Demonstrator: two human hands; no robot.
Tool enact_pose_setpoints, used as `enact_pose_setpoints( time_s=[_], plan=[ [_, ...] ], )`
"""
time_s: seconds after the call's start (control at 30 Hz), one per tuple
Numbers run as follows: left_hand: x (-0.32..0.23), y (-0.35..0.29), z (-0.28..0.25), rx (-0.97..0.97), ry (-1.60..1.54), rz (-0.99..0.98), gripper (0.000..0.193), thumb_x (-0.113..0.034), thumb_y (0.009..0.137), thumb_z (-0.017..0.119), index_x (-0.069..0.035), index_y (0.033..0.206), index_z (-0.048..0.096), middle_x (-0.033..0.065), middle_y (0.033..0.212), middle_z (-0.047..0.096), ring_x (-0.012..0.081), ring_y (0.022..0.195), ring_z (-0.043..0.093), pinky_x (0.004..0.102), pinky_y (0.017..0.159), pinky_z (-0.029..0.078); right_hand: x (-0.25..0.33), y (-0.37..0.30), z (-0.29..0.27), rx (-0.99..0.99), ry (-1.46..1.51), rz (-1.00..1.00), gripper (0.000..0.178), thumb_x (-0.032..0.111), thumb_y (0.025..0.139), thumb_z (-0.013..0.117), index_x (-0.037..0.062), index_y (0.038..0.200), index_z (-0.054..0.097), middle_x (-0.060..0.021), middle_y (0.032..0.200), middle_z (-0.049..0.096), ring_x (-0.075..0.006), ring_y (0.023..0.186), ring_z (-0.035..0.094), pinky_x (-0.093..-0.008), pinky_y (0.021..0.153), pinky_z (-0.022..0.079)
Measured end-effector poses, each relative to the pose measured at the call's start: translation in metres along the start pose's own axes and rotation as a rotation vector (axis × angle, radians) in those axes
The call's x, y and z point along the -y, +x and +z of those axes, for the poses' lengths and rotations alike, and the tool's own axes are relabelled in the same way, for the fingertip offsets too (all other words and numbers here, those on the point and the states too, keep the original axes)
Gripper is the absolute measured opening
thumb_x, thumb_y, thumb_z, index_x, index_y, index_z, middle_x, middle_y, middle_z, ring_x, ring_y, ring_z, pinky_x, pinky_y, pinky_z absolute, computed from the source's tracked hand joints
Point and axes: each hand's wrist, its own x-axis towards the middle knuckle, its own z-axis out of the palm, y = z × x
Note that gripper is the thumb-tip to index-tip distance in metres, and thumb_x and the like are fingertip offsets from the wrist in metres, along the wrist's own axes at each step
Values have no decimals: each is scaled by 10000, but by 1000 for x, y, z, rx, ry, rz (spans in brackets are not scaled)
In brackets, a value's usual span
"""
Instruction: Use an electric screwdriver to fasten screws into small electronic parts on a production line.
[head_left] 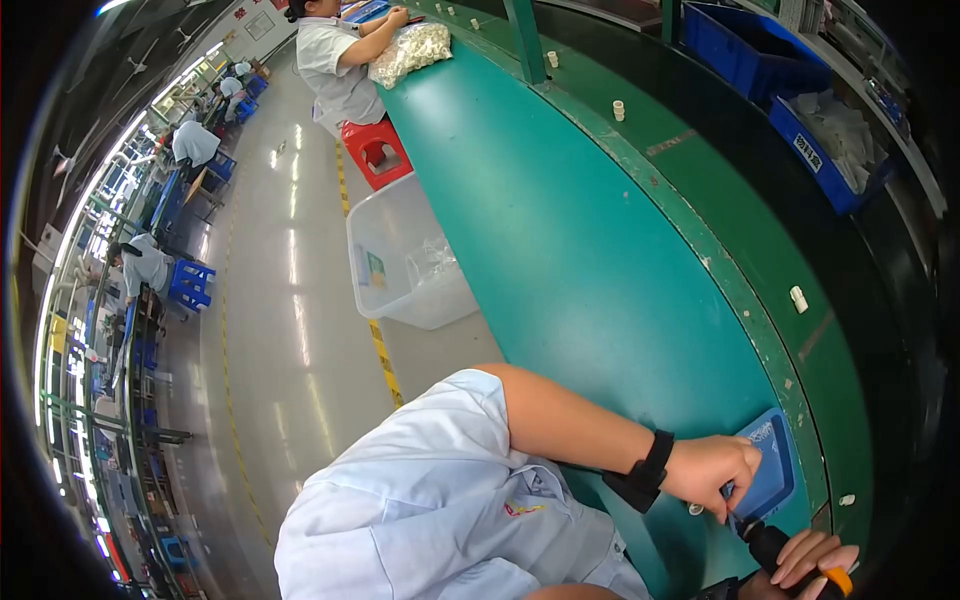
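Grey floor (pixel 262 350) runs the length of the room, marked by yellow-and-black tape (pixel 384 368); far left, several workers sit along lit benches. Nearer, a teal bench top (pixel 600 290) sweeps from top centre to lower right, smooth, with a worn raised edge. Beyond that edge lies a dark green strip carrying scattered white fittings (pixel 798 299); blue bins (pixel 838 182) stand past it, upper right. At the far end of the bench a co-worker (pixel 340 70) sits on a red stool (pixel 375 150) beside a bag of pale parts (pixel 412 52). Below the bench's left side: a clear plastic tub (pixel 410 305).

At the near end, a blue tray (pixel 775 485) rests just beyond both hands. Left hand (pixel 708 468), black band at the wrist, overlaps its near side; fingers curled, tips close together. Cannot tell what, if anything, they pinch.

Right hand (pixel 812 558) is wrapped around a black tool (pixel 768 545) with an orange end. Key relation: the tool's long axis slants from the right grip up and leftward, its tip meeting or just beside the left fingertips; contact unresolved. Smallest item noted: a round white piece (pixel 696 509) just below the left hand, nearer it than the right.
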Motion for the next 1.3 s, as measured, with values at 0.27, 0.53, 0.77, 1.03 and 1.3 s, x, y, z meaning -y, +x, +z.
enact_pose_setpoints(
  time_s=[0.27,0.53,0.77,1.03,1.3],
  plan=[
    [-10,-3,-11,-280,159,218,345,-248,571,843,-87,828,679,60,894,543,250,903,504,336,760,428,1,12,2,223,-15,6,244,314,926,523,95,978,428,-19,658,387,-155,561,420,-317,575,374],
    [-10,-9,-30,102,266,177,416,-315,568,833,-87,884,687,63,943,553,257,904,566,366,732,468,0,23,-11,134,-121,-54,226,300,929,508,89,975,441,-18,661,388,-150,545,395,-311,547,360],
    [5,-9,-22,289,308,104,310,-237,627,791,-78,869,679,89,871,615,274,791,618,384,655,500,2,25,-13,150,-158,-50,220,284,926,512,79,971,446,-18,675,392,-153,577,410,-318,553,371],
    [4,-9,-14,232,241,63,149,-107,695,698,-53,815,627,110,800,623,299,771,618,409,656,498,6,27,-6,131,-212,-28,242,290,918,516,64,979,456,-16,665,387,-154,567,408,-317,544,371],
    [5,-7,-16,234,212,51,148,-50,707,668,-39,837,598,120,796,628,310,772,617,411,652,496,-4,27,-12,111,-160,-92,243,293,913,518,66,980,461,-13,635,373,-153,519,385,-305,518,355]
  ],
)
